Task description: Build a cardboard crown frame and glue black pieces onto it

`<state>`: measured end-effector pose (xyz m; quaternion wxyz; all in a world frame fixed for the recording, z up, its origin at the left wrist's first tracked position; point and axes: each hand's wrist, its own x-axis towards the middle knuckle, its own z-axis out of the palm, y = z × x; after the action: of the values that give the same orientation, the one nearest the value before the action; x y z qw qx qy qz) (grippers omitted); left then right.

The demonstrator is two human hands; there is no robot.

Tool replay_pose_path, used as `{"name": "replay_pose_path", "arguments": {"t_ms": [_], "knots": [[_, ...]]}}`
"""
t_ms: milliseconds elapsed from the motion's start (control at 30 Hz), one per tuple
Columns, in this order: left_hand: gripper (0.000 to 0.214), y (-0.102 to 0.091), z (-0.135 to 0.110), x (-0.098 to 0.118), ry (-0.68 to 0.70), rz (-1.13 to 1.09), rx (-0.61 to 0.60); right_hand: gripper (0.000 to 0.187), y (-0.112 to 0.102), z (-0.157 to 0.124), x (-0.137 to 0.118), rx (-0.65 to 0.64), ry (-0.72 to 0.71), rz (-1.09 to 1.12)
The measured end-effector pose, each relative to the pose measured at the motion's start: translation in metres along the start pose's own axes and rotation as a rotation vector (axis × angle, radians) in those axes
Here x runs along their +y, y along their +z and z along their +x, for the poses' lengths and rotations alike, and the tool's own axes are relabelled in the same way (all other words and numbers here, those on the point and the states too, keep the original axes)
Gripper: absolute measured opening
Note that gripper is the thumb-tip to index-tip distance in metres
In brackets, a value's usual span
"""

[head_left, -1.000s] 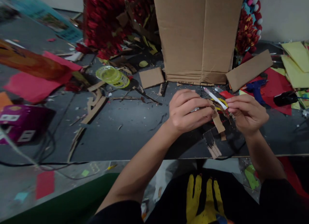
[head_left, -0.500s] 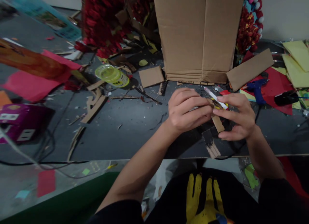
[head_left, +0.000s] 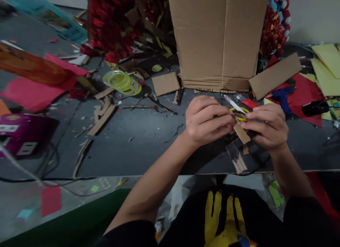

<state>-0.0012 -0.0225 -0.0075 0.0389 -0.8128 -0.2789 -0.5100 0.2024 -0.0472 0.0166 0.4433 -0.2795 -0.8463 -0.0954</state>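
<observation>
My left hand (head_left: 208, 119) is closed around small brown cardboard pieces, with its fingers curled over them. A narrow cardboard strip (head_left: 241, 133) sticks out downward between my hands. My right hand (head_left: 268, 124) pinches the right end of the cardboard, thumb and fingers pressed together. What lies inside the fingers is partly hidden. Behind the fingertips are a slim white stick-like thing (head_left: 235, 102), a yellow curved loop (head_left: 245, 110) and a red-handled thing (head_left: 249, 103). Below my hands, on the table, is a cardboard piece partly painted black (head_left: 235, 155).
A tall cardboard panel (head_left: 209, 38) stands at the back. To its left are red paper decorations (head_left: 111, 23) and a yellow-green bottle (head_left: 123, 84). A blue glue gun (head_left: 284, 98) lies at right by a dark bottle (head_left: 315, 108). A purple power strip (head_left: 21, 133) sits at left.
My right hand has shifted slightly right, and its spread fingers have closed into a pinch on the cardboard. The strip between my hands has tilted a little. My left hand stays nearly still.
</observation>
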Motion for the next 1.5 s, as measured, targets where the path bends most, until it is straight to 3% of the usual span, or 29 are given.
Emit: {"name": "replay_pose_path", "arguments": {"t_ms": [100,267,533,700,900,1067,1200,1300,1400,1500], "knots": [[0.011,0.000,0.000,0.000,-0.015,-0.004,0.020,0.015,0.004,-0.001,0.001,0.020,0.016,0.014],[0.013,0.002,0.000,0.002,0.000,0.101,0.036,0.026,0.005,-0.002,0.002,-0.064,0.004,-0.019],[0.007,0.004,0.002,0.003,0.139,0.002,0.132,0.020,0.009,-0.009,0.004,0.144,0.080,0.001],[0.008,0.003,0.004,0.004,0.080,-0.059,0.093,0.013,0.010,-0.007,0.006,0.133,0.064,0.011],[0.008,0.002,0.007,0.003,0.196,0.064,0.187,0.021,0.008,-0.002,0.002,0.020,-0.004,0.029],[0.008,0.003,0.001,0.002,0.143,0.024,0.097,0.017,0.008,-0.001,0.001,0.162,-0.038,0.018],[0.010,0.002,0.000,0.003,0.137,-0.024,0.118,0.019,0.010,-0.001,0.003,0.218,-0.014,0.019],[0.010,0.001,0.000,0.003,0.098,-0.023,0.076,0.012,0.009,-0.001,0.003,0.162,0.004,-0.008],[0.008,0.002,-0.001,0.001,0.080,0.021,0.039,0.017,0.008,-0.002,0.002,0.046,-0.023,-0.009],[0.008,0.003,-0.003,0.000,0.124,0.024,0.074,0.019,0.008,-0.002,0.000,0.043,-0.027,0.007]]}}
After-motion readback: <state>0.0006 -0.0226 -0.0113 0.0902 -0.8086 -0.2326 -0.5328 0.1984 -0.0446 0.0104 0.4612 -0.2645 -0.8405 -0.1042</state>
